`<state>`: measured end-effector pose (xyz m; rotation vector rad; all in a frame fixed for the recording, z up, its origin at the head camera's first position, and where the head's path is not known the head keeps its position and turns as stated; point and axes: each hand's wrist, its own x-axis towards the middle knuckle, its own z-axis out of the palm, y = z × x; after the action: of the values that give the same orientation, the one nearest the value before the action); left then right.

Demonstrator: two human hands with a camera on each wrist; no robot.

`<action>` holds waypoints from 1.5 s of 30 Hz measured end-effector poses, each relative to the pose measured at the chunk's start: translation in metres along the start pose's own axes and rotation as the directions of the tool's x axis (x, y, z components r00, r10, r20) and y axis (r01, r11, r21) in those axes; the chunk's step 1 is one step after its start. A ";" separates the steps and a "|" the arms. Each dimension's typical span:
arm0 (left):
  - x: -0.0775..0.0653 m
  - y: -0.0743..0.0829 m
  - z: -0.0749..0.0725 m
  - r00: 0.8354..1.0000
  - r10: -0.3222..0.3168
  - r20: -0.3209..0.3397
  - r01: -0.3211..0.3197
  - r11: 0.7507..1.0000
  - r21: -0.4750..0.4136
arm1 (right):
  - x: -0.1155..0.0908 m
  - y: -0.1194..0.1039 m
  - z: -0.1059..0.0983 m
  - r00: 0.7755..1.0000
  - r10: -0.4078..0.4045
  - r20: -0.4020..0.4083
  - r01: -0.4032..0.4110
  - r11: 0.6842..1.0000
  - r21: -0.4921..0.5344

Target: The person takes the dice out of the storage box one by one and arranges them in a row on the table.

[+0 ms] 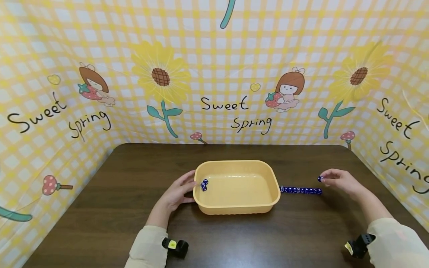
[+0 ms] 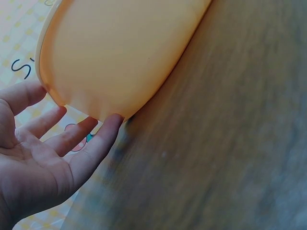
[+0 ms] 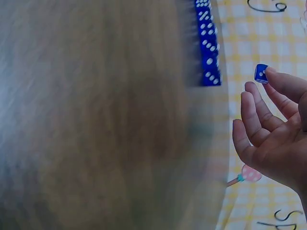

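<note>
My right hand (image 1: 342, 181) pinches a dark blue die (image 3: 260, 73) with white dots between thumb and index finger, the other fingers loosely bent. The die is held above the table, just beyond the right end of a row of blue dice (image 1: 301, 190). That row stretches from the right side of a yellow plastic basin (image 1: 234, 207). At the basin's left end, my left hand (image 1: 179, 191) rests its fairly straight fingertips against the outer wall. Inside the basin, near its left wall, lie a few blue dice (image 1: 204, 184).
Everything stands on a dark brown wooden table (image 1: 151, 160). A yellow checked cloth (image 1: 221, 67) with flowers and lettering hangs behind the table and on both sides. Black wrist cameras are strapped to both sleeves (image 1: 147, 242).
</note>
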<state>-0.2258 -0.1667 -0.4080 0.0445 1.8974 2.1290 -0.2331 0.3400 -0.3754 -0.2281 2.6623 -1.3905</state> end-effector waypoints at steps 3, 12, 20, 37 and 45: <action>0.000 0.000 0.000 1.000 -0.001 0.004 0.001 1.000 0.003 | -0.002 0.007 0.000 0.999 0.036 -0.002 -0.036 0.999 0.016; -0.002 0.001 -0.001 1.000 -0.004 0.000 0.004 1.000 0.004 | -0.006 0.021 0.003 0.996 0.090 -0.004 -0.090 0.996 -0.010; -0.002 0.003 -0.001 1.000 0.001 0.008 -0.001 1.000 -0.006 | -0.007 0.027 0.006 0.997 0.054 -0.049 -0.058 0.995 -0.078; -0.001 0.001 -0.001 1.000 -0.011 0.001 0.011 1.000 -0.006 | -0.006 0.030 0.013 0.999 -0.015 -0.034 0.014 0.999 -0.034; -0.001 0.002 0.000 1.000 -0.007 0.012 0.007 1.000 -0.004 | -0.008 0.032 0.013 0.998 0.009 -0.055 -0.012 0.999 -0.052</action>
<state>-0.2253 -0.1665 -0.4062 0.0489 1.8844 2.1228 -0.2255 0.3493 -0.4087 -0.1831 2.7431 -1.3438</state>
